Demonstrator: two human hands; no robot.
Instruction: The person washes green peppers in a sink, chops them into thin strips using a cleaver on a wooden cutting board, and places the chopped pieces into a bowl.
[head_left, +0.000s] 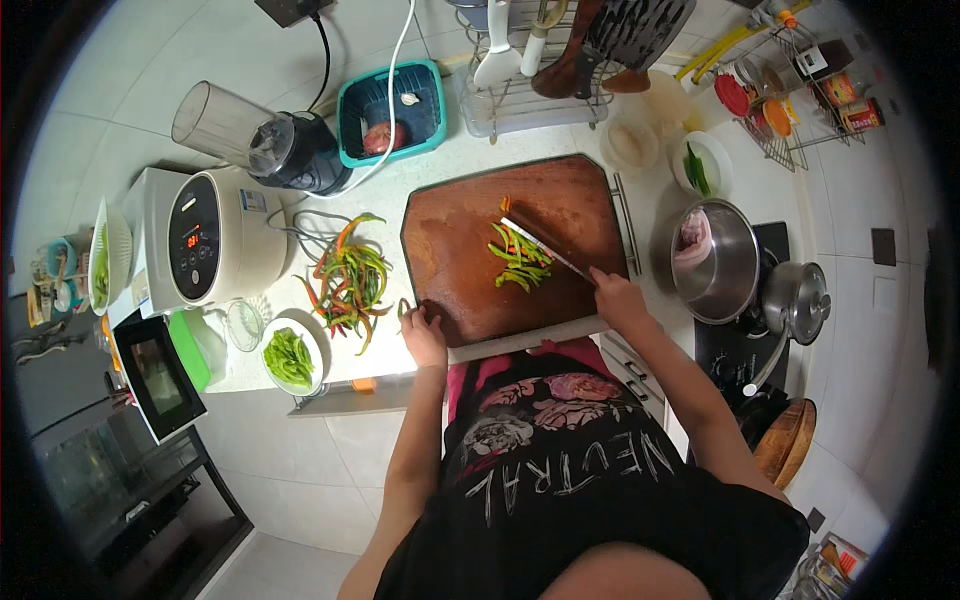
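Note:
My right hand (619, 298) grips the handle of a kitchen knife (544, 247), its blade seen nearly edge-on and slanting over the wooden cutting board (457, 255). Under and beside the blade lie cut green and orange chili pepper pieces (523, 266). At the board's left front edge is my left hand (424, 335), fingers bent. One chili pepper (403, 306) shows at its fingertips; whether the fingers hold it or only touch it is unclear. Left of the board, a heap of whole red and green chili peppers (351, 277) rests on the counter.
A white plate of cut green peppers (289, 360) stands front left, near a rice cooker (225, 236). Behind are a blender (292, 150) and a teal basket (431, 112) with an onion. On the right, a steel pot (716, 277) holds raw meat (694, 240), beside a lidded saucepan (799, 300).

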